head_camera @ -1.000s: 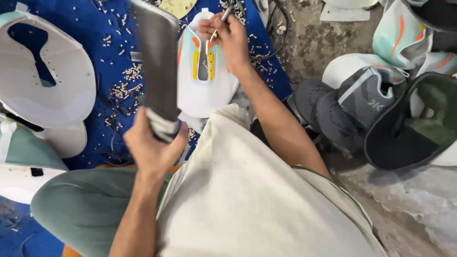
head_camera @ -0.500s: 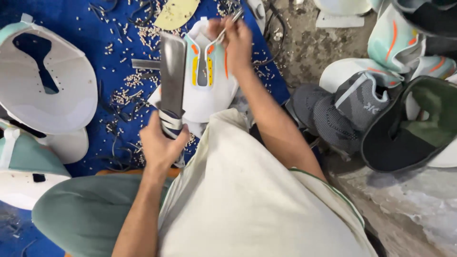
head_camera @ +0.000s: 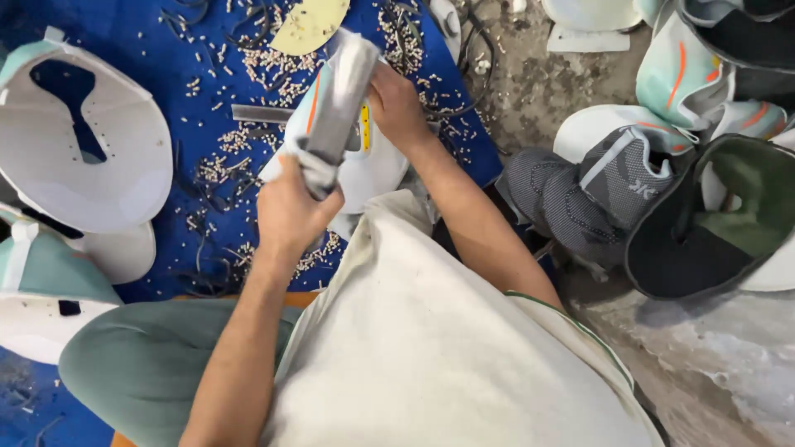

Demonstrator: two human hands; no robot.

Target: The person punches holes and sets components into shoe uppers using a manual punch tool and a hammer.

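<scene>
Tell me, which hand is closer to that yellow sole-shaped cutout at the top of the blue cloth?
Right. The right hand lies just below and right of the yellow cutout; the left hand is much lower, gripping the grey tool.

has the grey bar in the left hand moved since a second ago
Yes: the grey bar has swung right and down, now overlapping the white shoe upper on the blue mat.

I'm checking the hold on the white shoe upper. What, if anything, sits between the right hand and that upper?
Nothing visible: the right hand rests directly on the white shoe upper. The grey flat tool held by the left hand lies over the upper beside it.
</scene>
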